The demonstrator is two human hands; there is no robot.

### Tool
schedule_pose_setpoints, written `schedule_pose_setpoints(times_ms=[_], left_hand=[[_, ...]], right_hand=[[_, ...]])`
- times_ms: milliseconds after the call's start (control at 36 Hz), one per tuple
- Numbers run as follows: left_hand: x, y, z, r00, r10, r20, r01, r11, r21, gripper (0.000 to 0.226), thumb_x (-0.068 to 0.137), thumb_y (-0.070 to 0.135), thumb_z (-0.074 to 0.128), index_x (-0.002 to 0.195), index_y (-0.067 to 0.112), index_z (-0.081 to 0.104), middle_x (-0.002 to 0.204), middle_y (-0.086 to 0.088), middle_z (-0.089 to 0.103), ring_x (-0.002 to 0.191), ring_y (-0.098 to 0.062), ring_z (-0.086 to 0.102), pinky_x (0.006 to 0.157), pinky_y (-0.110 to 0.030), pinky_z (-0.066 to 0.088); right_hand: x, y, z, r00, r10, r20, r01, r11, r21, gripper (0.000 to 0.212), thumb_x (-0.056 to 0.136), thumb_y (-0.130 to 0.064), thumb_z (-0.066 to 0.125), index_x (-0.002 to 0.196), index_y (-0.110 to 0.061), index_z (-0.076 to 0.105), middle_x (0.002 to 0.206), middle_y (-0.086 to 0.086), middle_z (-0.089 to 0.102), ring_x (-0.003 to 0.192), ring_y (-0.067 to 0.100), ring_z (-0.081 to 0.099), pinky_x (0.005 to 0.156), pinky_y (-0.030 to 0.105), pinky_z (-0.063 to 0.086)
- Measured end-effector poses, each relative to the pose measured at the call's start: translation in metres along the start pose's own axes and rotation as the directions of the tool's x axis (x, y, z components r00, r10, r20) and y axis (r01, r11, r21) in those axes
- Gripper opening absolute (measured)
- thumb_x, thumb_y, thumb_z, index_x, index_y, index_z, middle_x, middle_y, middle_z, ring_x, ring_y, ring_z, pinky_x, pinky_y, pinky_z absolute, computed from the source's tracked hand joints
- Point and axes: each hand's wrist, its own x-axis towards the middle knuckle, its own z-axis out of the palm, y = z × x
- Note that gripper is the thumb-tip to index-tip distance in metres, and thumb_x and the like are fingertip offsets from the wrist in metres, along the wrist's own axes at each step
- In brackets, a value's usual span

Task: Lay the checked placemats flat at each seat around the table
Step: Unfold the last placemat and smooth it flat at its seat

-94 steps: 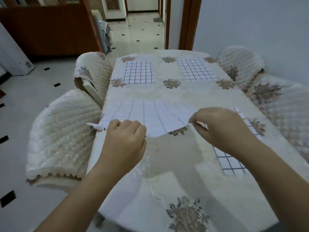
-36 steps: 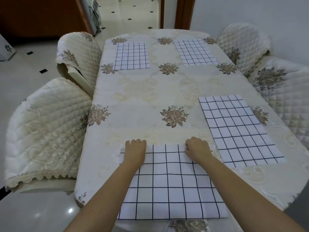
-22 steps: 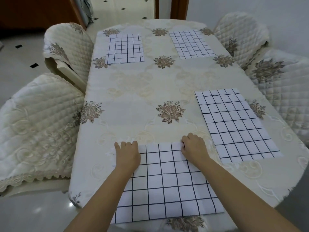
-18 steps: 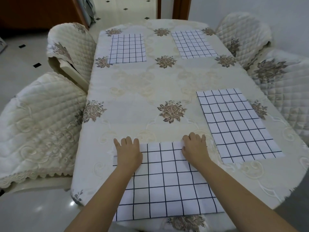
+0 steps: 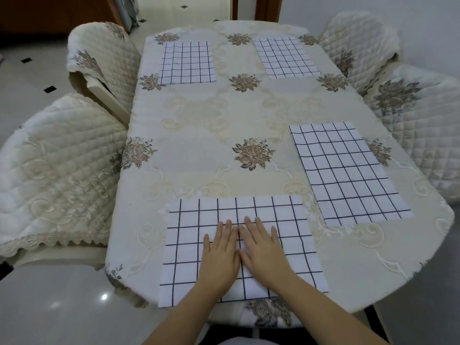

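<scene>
A white placemat with black checks lies flat at the table's near end. My left hand and my right hand rest palm down side by side on its middle, fingers together and straight, thumbs touching. Three more checked placemats lie flat: one at the right seat, one at the far left, one at the far right. All sit on the oval table under a cream floral cloth.
Quilted cream chairs stand around the table: two on the left, two on the right. White tiled floor with black dots lies to the left. A doorway with a brown frame is beyond the far end.
The mat went from held in the air to flat on the near end. My hands slid from its far corners to its middle and flattened side by side.
</scene>
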Motion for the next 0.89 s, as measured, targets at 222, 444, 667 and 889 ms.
schedule_pose_setpoints(times_ms=[222,444,667,889], left_hand=[[-0.01,-0.023,0.005,0.994,-0.111,0.01,0.112,0.994,-0.017,0.06,0.097,0.045,0.003,0.14,0.016,0.034,0.146,-0.006,0.04,0.137,-0.024,0.023,0.093,-0.061,0.039],[-0.026,-0.031,0.008,0.986,-0.133,-0.102,0.127,0.99,-0.061,0.061,0.098,0.041,0.002,0.14,0.006,0.029,0.147,-0.014,0.036,0.145,-0.023,0.0,0.099,-0.061,0.029],[-0.039,-0.001,0.021,0.988,0.073,-0.139,-0.076,0.997,-0.021,0.071,0.088,0.029,0.03,0.149,0.013,-0.001,0.158,-0.002,-0.007,0.144,-0.015,-0.013,0.111,-0.041,0.001],[-0.042,-0.013,0.008,0.996,-0.086,-0.034,0.085,0.996,-0.023,0.052,0.096,0.041,0.018,0.14,0.018,0.033,0.147,-0.005,0.039,0.137,-0.023,0.023,0.097,-0.059,0.036]], right_hand=[[-0.011,0.046,0.011,0.992,0.114,0.049,-0.111,0.991,-0.071,0.059,0.098,-0.049,0.004,0.141,-0.022,0.034,0.148,0.001,0.037,0.135,0.026,0.029,0.09,0.061,0.042],[-0.021,0.064,0.005,0.958,0.288,0.002,-0.287,0.957,-0.032,0.071,0.097,-0.047,0.004,0.132,-0.005,0.048,0.137,0.018,0.049,0.125,0.041,0.047,0.082,0.069,0.04],[-0.04,-0.022,0.025,0.999,0.041,-0.025,-0.039,0.998,0.056,0.055,0.099,-0.035,0.0,0.136,-0.012,0.034,0.141,0.006,0.048,0.132,0.023,0.03,0.101,0.054,0.036],[-0.049,0.02,0.029,0.999,0.046,-0.019,-0.046,0.999,0.007,0.06,0.097,-0.049,0.005,0.145,-0.02,0.026,0.155,-0.004,0.021,0.143,0.021,0.011,0.105,0.058,0.025]])
